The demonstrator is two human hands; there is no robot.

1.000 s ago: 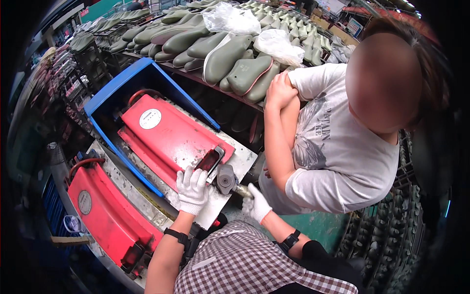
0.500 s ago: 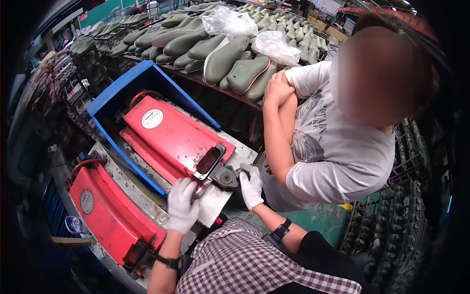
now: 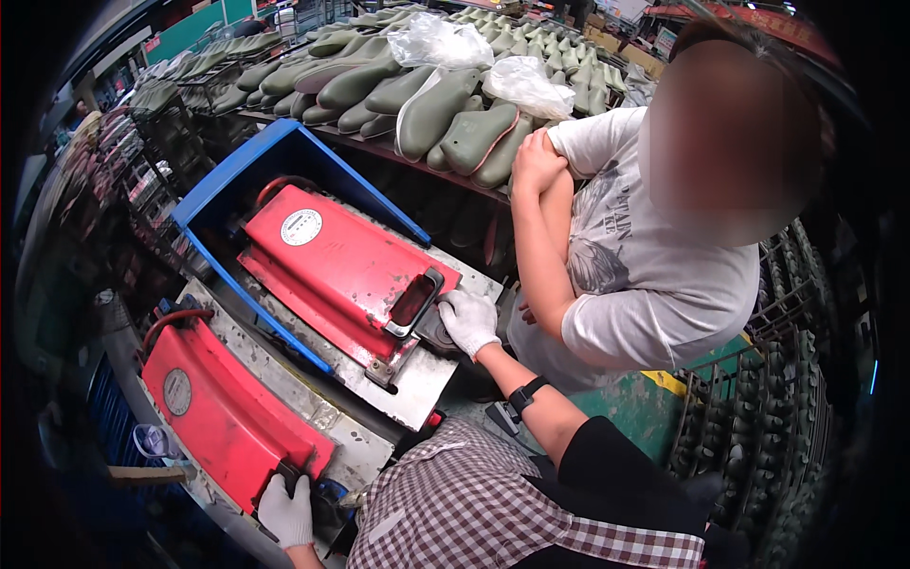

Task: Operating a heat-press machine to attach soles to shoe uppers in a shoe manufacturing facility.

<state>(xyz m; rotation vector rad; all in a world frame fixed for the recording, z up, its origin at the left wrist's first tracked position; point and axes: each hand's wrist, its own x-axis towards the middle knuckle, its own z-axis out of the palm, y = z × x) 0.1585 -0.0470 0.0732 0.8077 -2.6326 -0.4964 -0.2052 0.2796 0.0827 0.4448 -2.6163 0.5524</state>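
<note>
Two red press covers lie on metal plates in front of me. My right hand (image 3: 469, 321), in a white glove, rests on the dark knob and handle at the near end of the upper red press (image 3: 346, 266). A black watch band sits on that wrist. My left hand (image 3: 284, 510), also gloved, grips the black handle at the near end of the lower red press (image 3: 223, 412). My checked shirt covers the lower middle of the view.
A person in a grey T-shirt (image 3: 654, 275) stands close on the right with arms crossed. A blue frame (image 3: 237, 171) surrounds the upper press. Green boot forms (image 3: 427, 104) and plastic bags fill a shelf behind. Racks of dark moulds (image 3: 777, 417) stand at the right.
My left hand has dropped from the upper press down to the handle of the lower press. My right hand has moved up onto the upper press's knob.
</note>
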